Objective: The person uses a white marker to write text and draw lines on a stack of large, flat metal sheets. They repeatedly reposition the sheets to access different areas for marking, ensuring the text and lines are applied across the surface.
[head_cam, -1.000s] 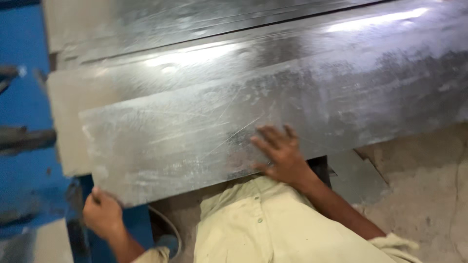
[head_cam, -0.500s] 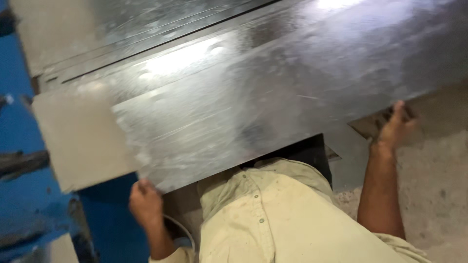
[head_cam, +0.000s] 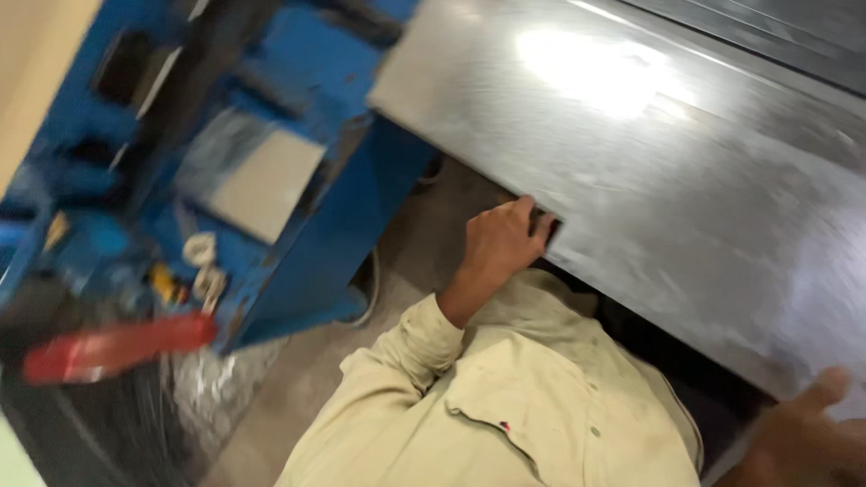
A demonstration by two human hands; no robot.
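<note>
Gripping the near edge of a big grey metal sheet (head_cam: 686, 180), the left hand (head_cam: 499, 242) has its fingers curled over the rim, thumb side up, closed on the metal. The sheet lies flat, running from upper centre to the right edge of view, with a bright glare patch near the top. The right hand (head_cam: 812, 433) sits at the bottom right corner, blurred, thumb raised, touching the sheet's lower edge; cannot tell whether it is clamped or just resting. A cream shirt (head_cam: 505, 406) fills the lower middle. Left of the sheet stands a blue machine (head_cam: 298, 180), with a red handle (head_cam: 117, 347) low at left. Bare concrete floor (head_cam: 406, 261) lies between machine and body.
</note>
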